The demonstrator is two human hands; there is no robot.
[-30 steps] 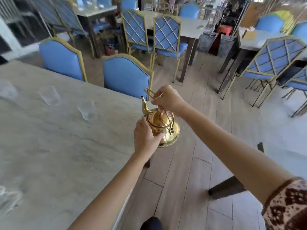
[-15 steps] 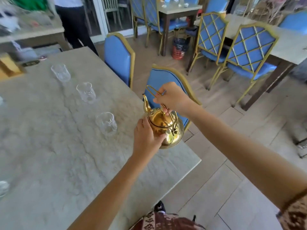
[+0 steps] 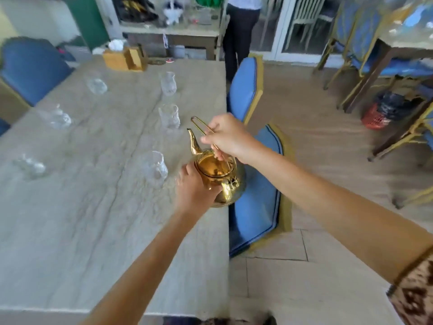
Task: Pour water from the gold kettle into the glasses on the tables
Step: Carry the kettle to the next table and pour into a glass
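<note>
The gold kettle (image 3: 216, 174) hangs at the right edge of the grey marble table (image 3: 82, 219), spout pointing away from me, lid off. My right hand (image 3: 228, 137) grips its thin wire handle from above. My left hand (image 3: 195, 188) is closed on the kettle's left side and bottom. A clear glass (image 3: 154, 166) stands just left of the kettle. Two more glasses (image 3: 169, 116) (image 3: 168, 83) line up behind it. Several others (image 3: 96, 85) (image 3: 57, 117) (image 3: 30, 166) stand along the table's left half.
Blue chairs with gold frames (image 3: 257, 184) (image 3: 244, 90) are pushed in at the table's right side. A wooden box (image 3: 125, 58) sits at the far end. A person (image 3: 241, 31) stands beyond it. Another table with chairs (image 3: 386, 55) and a red bin (image 3: 377, 114) are at right.
My view has swung left, so the table now runs straight ahead and more glasses show. Both hands keep the same hold on the kettle, now close beside the nearest glass.
</note>
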